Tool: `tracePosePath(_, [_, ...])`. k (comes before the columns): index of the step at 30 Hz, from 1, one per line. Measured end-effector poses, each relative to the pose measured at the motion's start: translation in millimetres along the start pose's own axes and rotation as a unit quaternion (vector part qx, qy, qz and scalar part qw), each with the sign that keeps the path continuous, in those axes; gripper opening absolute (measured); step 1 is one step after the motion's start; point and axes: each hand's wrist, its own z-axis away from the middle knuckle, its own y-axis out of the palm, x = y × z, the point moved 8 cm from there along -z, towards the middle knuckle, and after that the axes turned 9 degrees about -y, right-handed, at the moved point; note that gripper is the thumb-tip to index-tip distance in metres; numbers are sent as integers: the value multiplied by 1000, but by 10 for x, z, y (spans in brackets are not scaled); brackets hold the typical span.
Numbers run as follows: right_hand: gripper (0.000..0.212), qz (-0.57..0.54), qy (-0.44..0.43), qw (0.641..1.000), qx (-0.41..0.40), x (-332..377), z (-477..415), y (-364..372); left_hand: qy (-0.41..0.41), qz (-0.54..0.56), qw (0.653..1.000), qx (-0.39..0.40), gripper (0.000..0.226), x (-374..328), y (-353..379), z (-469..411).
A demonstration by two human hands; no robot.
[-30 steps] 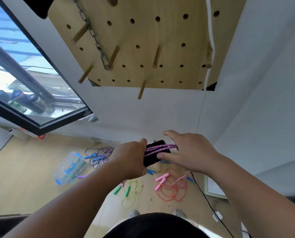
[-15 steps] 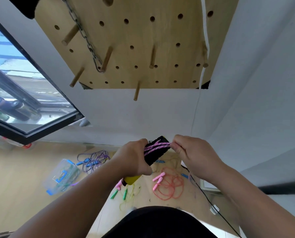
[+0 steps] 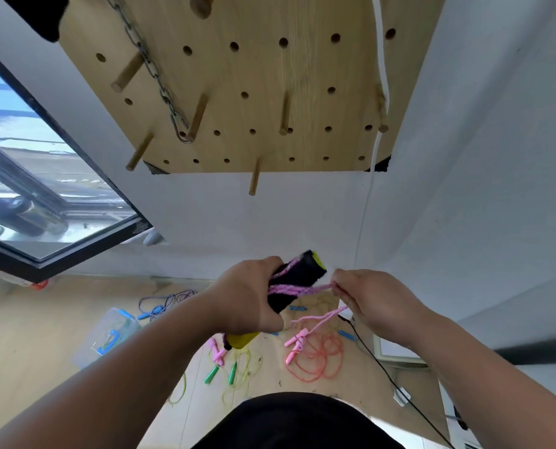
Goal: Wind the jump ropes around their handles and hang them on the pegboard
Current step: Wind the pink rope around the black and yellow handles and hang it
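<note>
Pegboard [image 3: 263, 69] on white wall [image 3: 270, 218]; wooden floor [image 3: 27, 335] below

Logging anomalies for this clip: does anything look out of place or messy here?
Yes: loose jump ropes lie tangled on the wooden floor, an orange rope with pink handles, a yellow rope with green handles and a purple-blue rope. The wooden pegboard carries a metal chain and a white cord, no jump rope in view.

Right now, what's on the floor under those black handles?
Loose jump ropes: an orange rope with pink handles and a yellow rope with green handles. The left hand, gripping the black handles, hides part of the floor.
</note>
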Motion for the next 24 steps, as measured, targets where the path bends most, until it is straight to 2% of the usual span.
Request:
tracePosePath(3, [17,31,-14,998,58,-12,-60,26,72,-155,985,28,43,-229,51,145])
tracePosePath(5, [11,59,-38,993,97,14,-150,22,104,-252,961,50,43,-329,169,201])
tracePosePath(7, [7,92,-61,986,128,31,-239,-21,109,-323,937,70,40,-326,288,181])
tracePosePath(9, [18,108,-80,980,150,72,-299,-116,98,-372,920,73,37,-285,338,114])
tracePosePath(13, [24,117,-95,978,143,282,-390,-266,86,-425,900,50,34,-266,346,-19])
tracePosePath(16, [24,113,-63,984,125,353,-414,-259,72,-430,899,27,36,-250,333,-123])
tracePosePath(19, [23,91,-19,992,84,403,-380,-292,14,-379,925,-12,34,-134,184,-249])
tracePosePath(22, [25,43,15,999,8,471,-268,-347,-61,-274,958,-58,36,46,1,-318])
tracePosePath(24, [29,-37,41,996,-72,427,-147,-392,-88,-189,975,-71,38,129,-50,-326])
